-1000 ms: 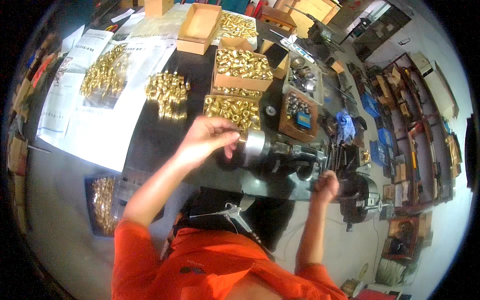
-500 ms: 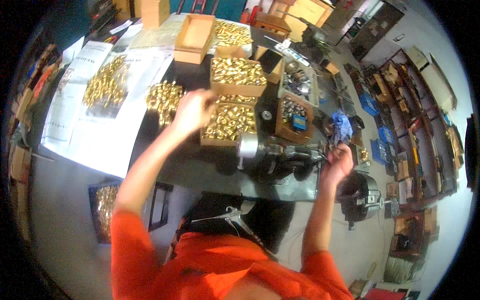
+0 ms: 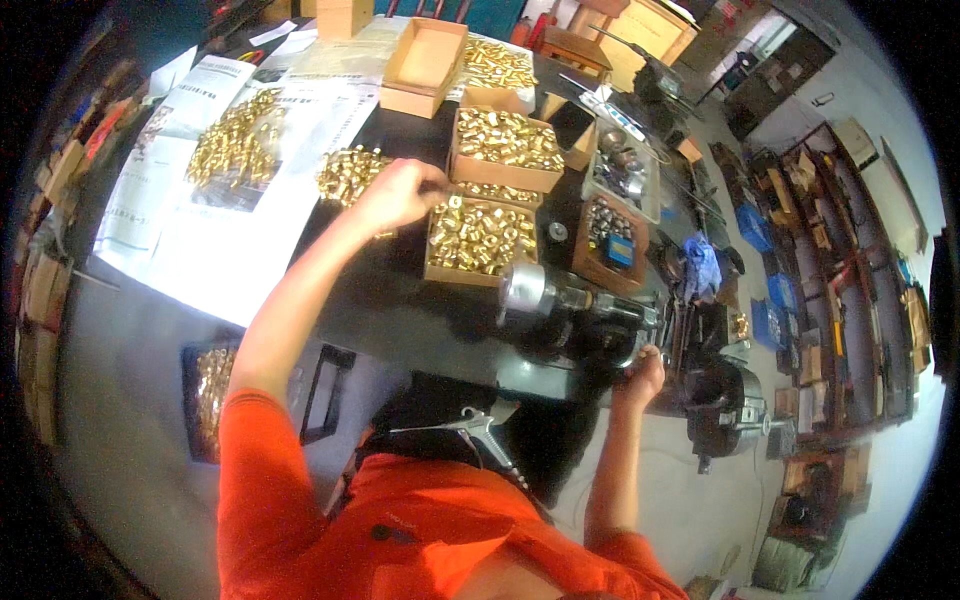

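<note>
My left hand (image 3: pixel 398 195) is over the table between a heap of brass fittings (image 3: pixel 350 172) and a cardboard box of brass fittings (image 3: pixel 482 238). Its thumb and fingers are pinched together, and whatever they hold is too small to make out. My right hand (image 3: pixel 643 378) is closed around a handle at the right end of a dark bench machine (image 3: pixel 585 318). A round silver chuck (image 3: pixel 526 290) forms the machine's left end, close to the box. Most of the handle is hidden by my fingers.
Behind the near box stands another full box (image 3: pixel 505 145). More brass parts (image 3: pixel 238 140) lie on newspaper (image 3: pixel 200 265) to the left. A brown tray of metal parts (image 3: pixel 605 270), a blue cloth (image 3: pixel 702 268) and a vise (image 3: pixel 725 400) are right. An air blow gun (image 3: pixel 480 430) lies near my lap.
My right hand has come down and toward me, away from the blue cloth, along the machine's right end. My left hand stays near the boxes. The whole view has shifted slightly.
</note>
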Demonstrator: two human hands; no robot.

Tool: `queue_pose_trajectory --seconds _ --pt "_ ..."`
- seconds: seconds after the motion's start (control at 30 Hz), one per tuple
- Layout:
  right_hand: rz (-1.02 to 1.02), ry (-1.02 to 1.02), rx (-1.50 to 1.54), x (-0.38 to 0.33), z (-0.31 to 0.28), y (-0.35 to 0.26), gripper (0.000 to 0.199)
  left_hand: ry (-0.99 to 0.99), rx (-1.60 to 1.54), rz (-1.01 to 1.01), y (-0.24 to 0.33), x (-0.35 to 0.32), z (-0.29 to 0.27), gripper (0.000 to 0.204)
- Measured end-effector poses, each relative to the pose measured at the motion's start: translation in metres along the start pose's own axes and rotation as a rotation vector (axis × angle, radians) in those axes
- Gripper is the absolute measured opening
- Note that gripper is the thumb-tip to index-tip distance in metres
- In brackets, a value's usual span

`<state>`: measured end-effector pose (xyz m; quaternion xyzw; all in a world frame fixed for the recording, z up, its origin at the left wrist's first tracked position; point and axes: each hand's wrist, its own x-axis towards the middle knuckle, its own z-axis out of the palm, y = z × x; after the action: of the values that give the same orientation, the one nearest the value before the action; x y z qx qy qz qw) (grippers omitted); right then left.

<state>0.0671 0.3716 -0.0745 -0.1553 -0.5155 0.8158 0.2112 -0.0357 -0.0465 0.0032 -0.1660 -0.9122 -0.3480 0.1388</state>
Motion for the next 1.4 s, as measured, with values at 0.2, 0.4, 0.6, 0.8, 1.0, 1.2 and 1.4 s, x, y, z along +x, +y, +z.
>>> queue_pose_trajectory --seconds 0.2,0.4,0.6,0.8,1.0,1.2,1.4 --pt "-0.065 -0.023 0.036 0.006 -0.012 0.006 0.014 0.016 0.180 -0.263 -0.023 -0.063 -0.033 0.021" --pt "-0.018 -0.023 0.003 0.005 -0.009 0.006 0.015 -0.052 0.366 -0.272 -0.021 -0.092 -0.005 0.031" --pt "-0.033 -0.063 -0.030 0.004 -0.008 0.000 0.016 -0.185 0.514 -0.194 -0.029 -0.063 0.014 0.019" --pt "-0.051 -0.073 -0.007 0.001 -0.010 -0.001 0.017 -0.116 0.418 -0.083 -0.012 -0.056 0.002 0.013" --pt "-0.002 -0.018 -0.009 -0.002 -0.009 0.002 0.016 -0.084 -1.052 -0.252 0.045 -0.081 -0.015 0.023" --pt "0.014 -0.024 0.025 0.001 -0.011 0.002 0.014 -0.209 -1.275 -0.067 0.091 -0.072 0.011 0.021" --pt "0.004 -0.005 -0.002 -0.003 -0.007 -0.004 0.014 -0.236 -1.259 -0.107 0.091 -0.065 0.030 0.016"
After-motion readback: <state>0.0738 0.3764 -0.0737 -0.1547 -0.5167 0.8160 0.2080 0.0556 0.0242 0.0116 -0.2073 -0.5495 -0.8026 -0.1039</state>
